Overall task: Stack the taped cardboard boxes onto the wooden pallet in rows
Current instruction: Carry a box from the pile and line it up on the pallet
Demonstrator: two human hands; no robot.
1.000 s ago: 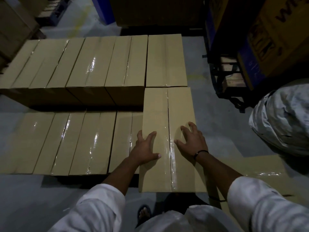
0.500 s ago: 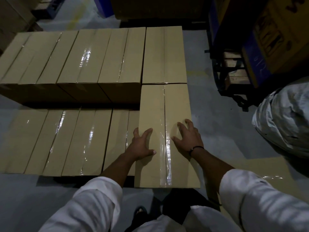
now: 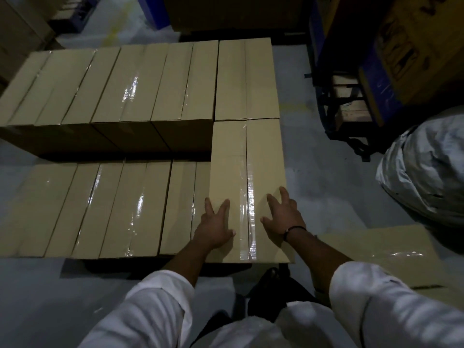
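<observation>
The left hand [image 3: 216, 229] and right hand [image 3: 281, 218] press flat, fingers spread, gripping nothing, on the taped cardboard box [image 3: 248, 167] atop the near row's [image 3: 100, 209] right end. An uneven shove could skew it past the edge.

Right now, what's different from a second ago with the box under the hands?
The top box slid slightly away from the person, its near end now nearly level with the lower row. Left hand and right hand stayed flat on it, nothing grabbed.
</observation>
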